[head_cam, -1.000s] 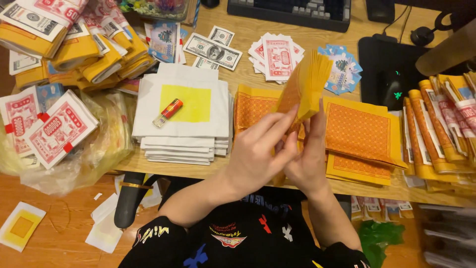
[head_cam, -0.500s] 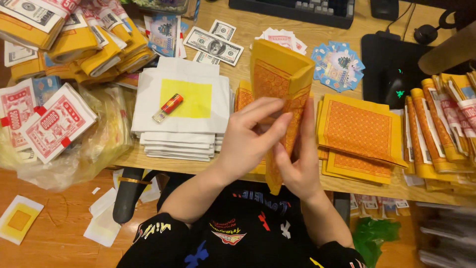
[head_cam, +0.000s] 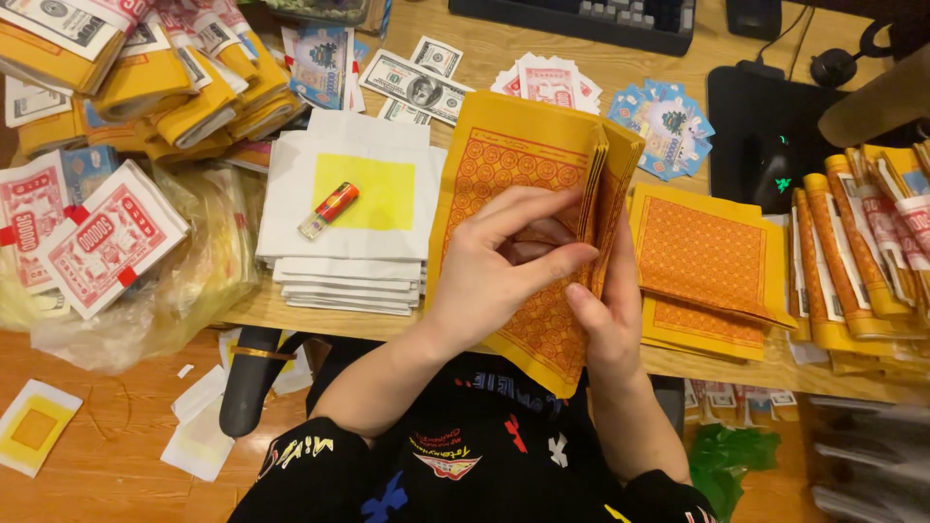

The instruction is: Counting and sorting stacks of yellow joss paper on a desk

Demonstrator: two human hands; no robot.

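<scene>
Narrow bare desk strip [head_cam: 620, 73] before the keyboard [head_cam: 581, 17]; white paper stack [head_cam: 349, 213] left, orange sheets [head_cam: 712, 257] right

A thick stack of thin yellow paper sheets with orange printed pattern [head_cam: 528, 184], matt and slightly rough, is seen at the front edge of the smooth light wooden tabletop [head_cam: 639, 82]. Matt white paper squares with a yellow centre [head_cam: 354, 208] are stacked to the left. A small glossy red and clear plastic lighter [head_cam: 328, 209] is laid on them. Crinkled shiny clear plastic wrap [head_cam: 184, 291] is seen at the left edge.
</scene>
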